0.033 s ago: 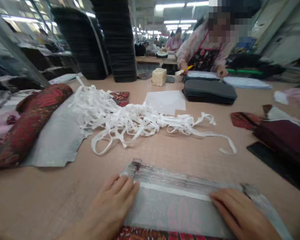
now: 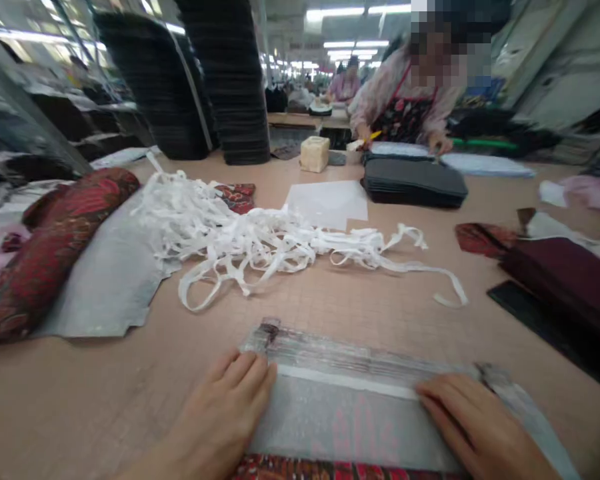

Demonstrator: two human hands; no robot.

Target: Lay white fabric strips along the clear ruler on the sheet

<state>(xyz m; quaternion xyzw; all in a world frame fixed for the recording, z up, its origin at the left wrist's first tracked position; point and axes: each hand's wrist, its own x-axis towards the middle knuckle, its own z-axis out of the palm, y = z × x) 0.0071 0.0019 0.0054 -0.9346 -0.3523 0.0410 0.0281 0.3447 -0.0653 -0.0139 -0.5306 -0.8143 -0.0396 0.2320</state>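
A narrow white fabric strip (image 2: 345,381) lies across a light grey backed fabric piece (image 2: 300,413) with faint pink marks. My left hand (image 2: 230,400) is closed at the strip's left end, its fingers bent and together. At the right end my right hand (image 2: 473,417) is closed too, pressing the strip against the fabric. My fingertips partly cover both ends. Behind the strip, the grey material is gathered in thin layers. A red patterned fabric edge (image 2: 300,468) shows below the grey piece.
A tangled heap of white strips (image 2: 260,243) lies ahead on the brown table (image 2: 105,393). Rolled red patterned fabric (image 2: 75,233) is at left, maroon fabric (image 2: 565,273) at right. Tall dark stacks (image 2: 225,87) stand behind. Across the table a person (image 2: 405,113) handles a dark padded stack (image 2: 414,180).
The whole view has shifted very slightly, so things sit a little further left. Both hands keep their places on the strip.
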